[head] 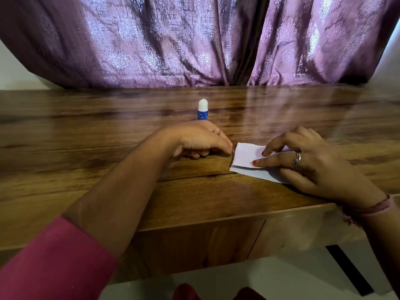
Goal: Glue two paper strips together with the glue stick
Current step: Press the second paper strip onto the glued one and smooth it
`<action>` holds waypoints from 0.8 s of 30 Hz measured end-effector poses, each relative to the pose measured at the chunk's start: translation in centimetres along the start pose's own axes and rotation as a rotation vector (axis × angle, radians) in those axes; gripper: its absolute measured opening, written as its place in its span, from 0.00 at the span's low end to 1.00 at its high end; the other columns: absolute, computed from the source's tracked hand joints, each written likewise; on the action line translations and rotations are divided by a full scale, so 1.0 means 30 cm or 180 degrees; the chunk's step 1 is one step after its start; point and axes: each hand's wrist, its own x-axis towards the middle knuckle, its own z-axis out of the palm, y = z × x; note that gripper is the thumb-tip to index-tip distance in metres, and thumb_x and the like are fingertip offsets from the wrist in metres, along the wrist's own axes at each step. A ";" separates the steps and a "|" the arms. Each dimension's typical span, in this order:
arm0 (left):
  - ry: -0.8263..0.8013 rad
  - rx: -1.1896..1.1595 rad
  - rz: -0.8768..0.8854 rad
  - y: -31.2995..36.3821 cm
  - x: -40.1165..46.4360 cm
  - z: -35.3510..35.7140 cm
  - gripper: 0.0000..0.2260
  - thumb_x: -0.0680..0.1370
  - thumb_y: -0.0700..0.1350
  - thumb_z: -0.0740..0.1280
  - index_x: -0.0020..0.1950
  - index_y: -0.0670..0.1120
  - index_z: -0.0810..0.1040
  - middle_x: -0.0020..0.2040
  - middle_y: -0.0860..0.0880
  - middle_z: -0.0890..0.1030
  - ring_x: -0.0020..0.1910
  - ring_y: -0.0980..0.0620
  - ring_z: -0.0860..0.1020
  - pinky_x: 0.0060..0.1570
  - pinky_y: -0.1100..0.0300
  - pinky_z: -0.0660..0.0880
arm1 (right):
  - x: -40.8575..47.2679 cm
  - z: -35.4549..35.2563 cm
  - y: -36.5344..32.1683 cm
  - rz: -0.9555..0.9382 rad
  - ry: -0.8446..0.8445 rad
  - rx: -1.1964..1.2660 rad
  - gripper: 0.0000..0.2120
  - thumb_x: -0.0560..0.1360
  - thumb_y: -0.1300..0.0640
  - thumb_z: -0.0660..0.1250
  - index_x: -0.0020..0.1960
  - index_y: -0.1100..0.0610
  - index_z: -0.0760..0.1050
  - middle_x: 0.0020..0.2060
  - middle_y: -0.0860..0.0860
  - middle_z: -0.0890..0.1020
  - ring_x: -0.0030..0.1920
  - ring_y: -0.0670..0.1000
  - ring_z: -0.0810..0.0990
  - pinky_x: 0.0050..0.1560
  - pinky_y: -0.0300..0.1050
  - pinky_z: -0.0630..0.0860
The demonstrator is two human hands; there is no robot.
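One glue stick, two white paper strips stacked under my hands.

My right hand presses the strips flat with straight fingers; my left hand, fingers curled, touches their left edge on the wooden tabletop. The glue stick stands upright behind, before a purple curtain.

A wooden surface with a dark, glossy grain fills the middle of the view, its near edge running above a plain wooden front panel. Behind its far edge hangs a purple curtain with a pale damask pattern, gathered in heavy folds that reach down to the surface. Below the near edge lies a pale floor with a dark strip running diagonally across it at the right.
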 end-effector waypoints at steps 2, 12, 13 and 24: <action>-0.0030 0.0033 0.0004 -0.002 0.002 -0.001 0.06 0.73 0.43 0.72 0.48 0.47 0.81 0.25 0.55 0.74 0.19 0.61 0.64 0.18 0.68 0.59 | 0.000 0.000 0.001 0.0006 -0.0011 -0.0004 0.14 0.76 0.54 0.61 0.54 0.50 0.83 0.48 0.50 0.82 0.44 0.54 0.76 0.45 0.53 0.70; -0.0004 0.0154 -0.0022 -0.013 0.017 -0.006 0.11 0.68 0.47 0.77 0.49 0.50 0.82 0.29 0.55 0.76 0.20 0.62 0.66 0.19 0.68 0.61 | 0.001 0.007 0.005 -0.0029 -0.0044 -0.0067 0.13 0.76 0.53 0.61 0.55 0.48 0.83 0.48 0.50 0.82 0.45 0.50 0.73 0.45 0.51 0.68; 0.0007 0.0173 -0.0025 -0.014 0.018 -0.006 0.11 0.68 0.48 0.77 0.49 0.50 0.82 0.28 0.56 0.77 0.20 0.62 0.67 0.19 0.69 0.61 | 0.001 0.007 0.005 -0.0035 -0.0038 -0.0074 0.13 0.76 0.53 0.61 0.55 0.48 0.83 0.48 0.50 0.82 0.45 0.51 0.73 0.45 0.50 0.68; -0.0095 0.0191 -0.0009 -0.015 0.020 -0.012 0.12 0.68 0.47 0.77 0.50 0.50 0.82 0.26 0.57 0.76 0.20 0.62 0.66 0.19 0.68 0.61 | 0.004 0.011 0.008 -0.0072 -0.0084 -0.0081 0.14 0.76 0.54 0.61 0.55 0.48 0.83 0.48 0.49 0.82 0.45 0.51 0.73 0.44 0.51 0.68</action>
